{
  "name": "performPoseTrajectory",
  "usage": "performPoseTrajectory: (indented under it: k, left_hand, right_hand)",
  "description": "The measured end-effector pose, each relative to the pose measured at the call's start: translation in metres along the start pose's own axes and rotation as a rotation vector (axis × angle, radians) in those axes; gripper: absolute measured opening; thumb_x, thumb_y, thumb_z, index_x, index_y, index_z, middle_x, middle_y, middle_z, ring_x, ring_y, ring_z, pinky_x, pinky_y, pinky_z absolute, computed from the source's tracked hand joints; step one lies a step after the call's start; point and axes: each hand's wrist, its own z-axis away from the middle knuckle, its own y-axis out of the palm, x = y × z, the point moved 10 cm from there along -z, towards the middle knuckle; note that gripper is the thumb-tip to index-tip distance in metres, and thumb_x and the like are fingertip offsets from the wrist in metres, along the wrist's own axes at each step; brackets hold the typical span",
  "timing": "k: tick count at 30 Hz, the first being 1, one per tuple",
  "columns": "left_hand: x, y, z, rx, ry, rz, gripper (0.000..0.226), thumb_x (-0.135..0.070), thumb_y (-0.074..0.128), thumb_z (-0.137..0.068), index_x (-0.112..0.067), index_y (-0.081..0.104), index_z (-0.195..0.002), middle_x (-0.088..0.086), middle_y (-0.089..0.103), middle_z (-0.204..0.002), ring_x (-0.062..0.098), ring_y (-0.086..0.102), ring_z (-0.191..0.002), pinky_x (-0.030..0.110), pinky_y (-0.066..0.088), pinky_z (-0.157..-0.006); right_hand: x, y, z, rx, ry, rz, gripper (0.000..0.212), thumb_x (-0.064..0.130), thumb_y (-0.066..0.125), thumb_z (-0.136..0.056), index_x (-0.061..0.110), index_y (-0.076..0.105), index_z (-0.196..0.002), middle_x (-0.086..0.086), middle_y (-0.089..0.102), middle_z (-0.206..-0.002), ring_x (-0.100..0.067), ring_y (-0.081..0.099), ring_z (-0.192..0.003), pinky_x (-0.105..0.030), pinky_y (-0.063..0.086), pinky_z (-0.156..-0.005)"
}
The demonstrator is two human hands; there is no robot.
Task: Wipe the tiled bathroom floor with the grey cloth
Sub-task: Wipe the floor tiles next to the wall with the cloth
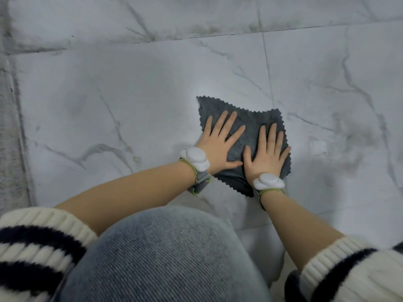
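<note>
both hands, left hand [220, 144] and right hand [267, 154], press flat with fingers spread on grey cloth [250, 127].

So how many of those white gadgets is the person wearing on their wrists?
2. One white gadget sits on the left wrist, the other on the right wrist, just behind the hands pressing the grey cloth.

One grey cloth [244, 136], two hands — left hand [220, 142] and right hand [267, 155] — two white wrist devices [195, 158], two striped sleeves [37, 243], one denim-clad knee [165, 253], several marbled floor tiles [109, 105]
</note>
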Motion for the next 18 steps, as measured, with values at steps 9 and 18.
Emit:
performPoseTrajectory:
  k: [9, 18]
  left_hand:
    - [-0.040, 0.024, 0.060, 0.034, 0.007, 0.015, 0.096, -0.076, 0.033, -0.080, -0.020, 0.002, -0.151, 0.015, -0.003, -0.158, 0.035, -0.002, -0.144, 0.054, -0.004, -0.113]
    - [-0.029, 0.037, 0.116, 0.081, -0.053, 0.052, 0.095, -0.075, 0.036, -0.080, -0.023, -0.002, -0.150, 0.011, -0.012, -0.156, 0.033, -0.006, -0.144, 0.055, -0.008, -0.111]
  right_hand:
    - [-0.019, 0.014, 0.072, 0.062, 0.071, 0.013, 0.069, 0.042, 0.033, -0.087, 0.017, 0.015, -0.149, -0.005, 0.002, -0.158, -0.029, -0.001, -0.146, -0.056, -0.003, -0.115]
    - [0.010, 0.032, 0.110, 0.103, 0.040, 0.035, 0.071, 0.044, 0.031, -0.086, 0.015, 0.015, -0.149, -0.007, 0.000, -0.158, -0.032, -0.001, -0.145, -0.058, -0.003, -0.114]
